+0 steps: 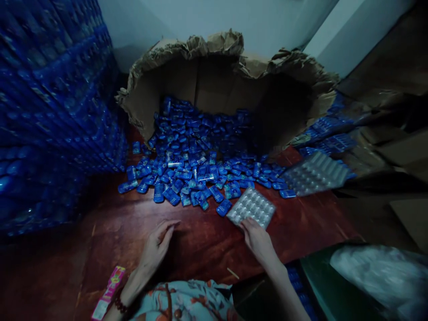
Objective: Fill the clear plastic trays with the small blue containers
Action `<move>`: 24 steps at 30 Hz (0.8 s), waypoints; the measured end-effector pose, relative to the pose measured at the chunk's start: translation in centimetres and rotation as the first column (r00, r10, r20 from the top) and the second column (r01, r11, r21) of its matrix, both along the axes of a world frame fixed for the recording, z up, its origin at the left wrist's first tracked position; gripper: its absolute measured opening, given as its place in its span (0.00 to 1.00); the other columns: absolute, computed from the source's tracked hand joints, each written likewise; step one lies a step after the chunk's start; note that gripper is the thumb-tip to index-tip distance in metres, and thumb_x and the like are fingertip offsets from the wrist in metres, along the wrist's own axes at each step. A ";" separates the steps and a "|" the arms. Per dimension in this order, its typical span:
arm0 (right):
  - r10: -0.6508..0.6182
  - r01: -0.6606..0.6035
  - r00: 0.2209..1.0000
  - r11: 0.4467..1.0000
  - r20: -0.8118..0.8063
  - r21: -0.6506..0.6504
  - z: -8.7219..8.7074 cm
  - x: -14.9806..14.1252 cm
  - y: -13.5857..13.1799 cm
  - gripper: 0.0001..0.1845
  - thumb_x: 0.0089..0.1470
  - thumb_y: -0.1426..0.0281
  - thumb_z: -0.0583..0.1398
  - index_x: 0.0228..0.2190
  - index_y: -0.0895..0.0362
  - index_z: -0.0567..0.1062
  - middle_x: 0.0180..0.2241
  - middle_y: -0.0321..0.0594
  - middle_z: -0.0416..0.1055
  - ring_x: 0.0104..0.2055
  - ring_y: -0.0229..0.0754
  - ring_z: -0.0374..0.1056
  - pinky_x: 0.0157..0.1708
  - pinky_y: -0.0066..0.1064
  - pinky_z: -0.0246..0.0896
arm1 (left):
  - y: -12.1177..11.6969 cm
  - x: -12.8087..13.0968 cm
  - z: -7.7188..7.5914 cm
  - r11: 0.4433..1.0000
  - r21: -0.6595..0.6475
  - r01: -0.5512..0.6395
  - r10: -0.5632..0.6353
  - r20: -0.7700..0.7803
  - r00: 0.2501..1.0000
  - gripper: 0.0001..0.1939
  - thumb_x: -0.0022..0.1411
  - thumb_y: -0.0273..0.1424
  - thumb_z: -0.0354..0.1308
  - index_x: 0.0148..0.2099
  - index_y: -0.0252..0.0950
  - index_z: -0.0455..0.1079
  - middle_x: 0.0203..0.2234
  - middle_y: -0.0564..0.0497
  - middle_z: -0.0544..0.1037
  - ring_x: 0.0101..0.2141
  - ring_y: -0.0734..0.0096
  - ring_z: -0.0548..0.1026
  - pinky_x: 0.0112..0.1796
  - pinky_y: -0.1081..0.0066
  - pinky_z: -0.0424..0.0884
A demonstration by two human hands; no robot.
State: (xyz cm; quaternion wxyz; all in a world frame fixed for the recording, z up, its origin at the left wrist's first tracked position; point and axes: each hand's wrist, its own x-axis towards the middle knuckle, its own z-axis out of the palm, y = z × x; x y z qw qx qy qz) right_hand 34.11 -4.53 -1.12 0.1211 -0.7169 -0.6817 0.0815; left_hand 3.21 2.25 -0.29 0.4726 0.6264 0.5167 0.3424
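Note:
In my right hand (257, 238) is the near edge of a clear plastic blister tray (252, 206) with rows of moulded pockets, pinched between thumb and fingers. The tray is tilted slightly above the red-brown table (200, 236), at the near edge of a heap of small blue wrapped packs (200, 171). My left hand (159, 243) is beside it with fingers loosely curved and thumb apart; nothing shows in it. The nearest packs are just beyond its fingertips. A beaded bracelet (119, 303) circles my left wrist.
A large torn-edged cardboard box (214, 84) lies open behind the heap. Tall stacks of filled blue trays (60, 98) stand at left. More plastic trays (317, 171) lie at right. A pink box (109, 294) is near my left forearm, and a plastic bag (381, 276) at lower right.

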 end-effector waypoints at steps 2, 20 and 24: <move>-0.044 0.033 0.991 0.995 0.123 0.091 -0.7 -1.2 -0.5 0.12 0.54 0.76 0.48 0.30 0.55 0.71 0.32 0.45 0.70 0.35 0.45 0.66 0.35 0.34 0.63 | 0.0 -0.1 -0.1 1.000 0.002 -0.002 0.002 0.009 1.000 0.13 0.59 0.37 0.52 0.40 0.37 0.74 0.36 0.47 0.78 0.39 0.64 0.75 0.42 0.67 0.71; -0.342 0.380 0.924 0.868 -0.170 0.321 1.4 3.5 0.3 0.17 0.58 0.58 0.45 0.23 0.52 0.58 0.24 0.38 0.60 0.29 0.43 0.59 0.32 0.38 0.59 | -0.2 -1.2 0.0 0.999 0.039 -0.007 0.007 0.015 1.000 0.15 0.60 0.39 0.50 0.39 0.36 0.74 0.35 0.47 0.78 0.38 0.64 0.76 0.42 0.66 0.72; -0.463 0.503 0.863 0.745 -0.203 0.439 2.5 3.3 -0.1 0.16 0.59 0.59 0.42 0.25 0.53 0.58 0.25 0.39 0.59 0.30 0.44 0.59 0.33 0.39 0.58 | -0.3 -1.3 -0.5 1.000 0.013 0.005 -0.006 0.043 0.999 0.15 0.61 0.39 0.50 0.41 0.36 0.73 0.36 0.46 0.78 0.39 0.64 0.76 0.43 0.66 0.71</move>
